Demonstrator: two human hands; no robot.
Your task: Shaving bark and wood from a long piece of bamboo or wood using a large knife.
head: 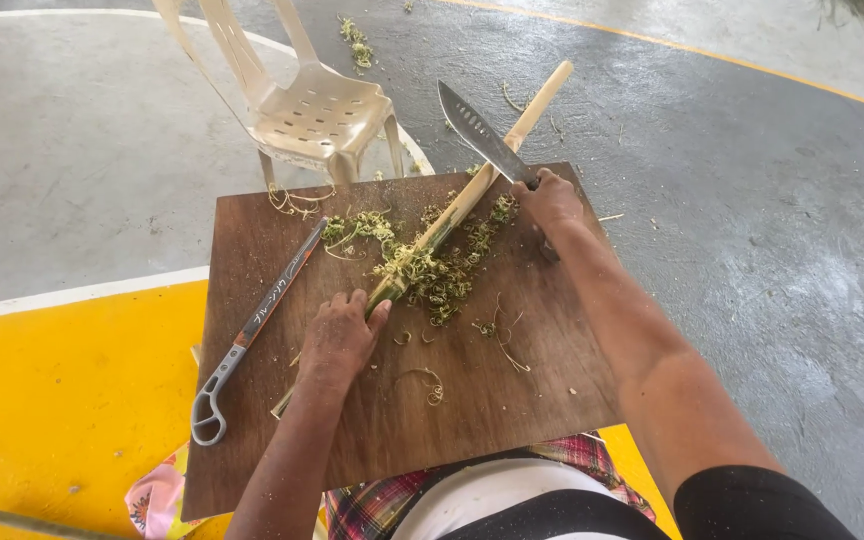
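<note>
A long bamboo stick (512,135), green near me and pale further out, lies slanted across a brown wooden board (512,390) on my lap. My left hand (337,335) grips the stick's green lower part. My right hand (549,198) holds the handle of a broad knife (477,130); its blade points up and away, beside the stick's peeled part. Green shavings (432,275) are heaped on the board around the stick.
A grey sheath-like tool with a loop end (252,335) lies on the board's left side. A cream plastic chair (302,100) stands beyond the board. The floor is grey concrete with a yellow painted area (62,400) at left. More shavings (357,45) lie on the floor.
</note>
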